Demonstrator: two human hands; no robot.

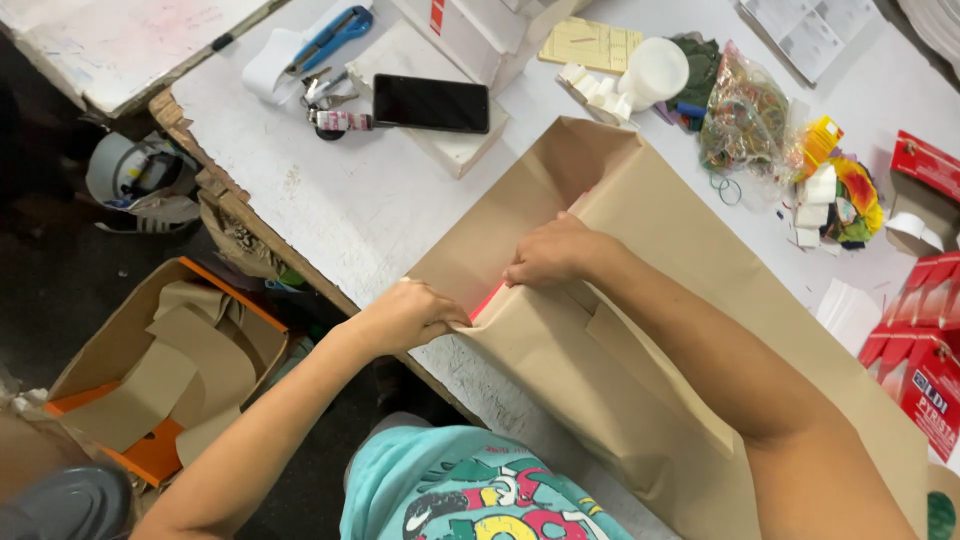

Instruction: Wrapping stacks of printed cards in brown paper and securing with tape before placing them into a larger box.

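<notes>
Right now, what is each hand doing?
Left hand: closed, pinching the brown wrapping paper edge.
Right hand: closed, pressing the paper fold over a red box.

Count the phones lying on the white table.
1: a black phone, screen dark, on a white box at the table's far edge, beside the keys. Clutter could hide others.

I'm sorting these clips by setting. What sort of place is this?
Probably a small packing workshop: both hands fold brown paper around a package on a worn white table, beside a bag of rubber bands and red boxes.
</notes>
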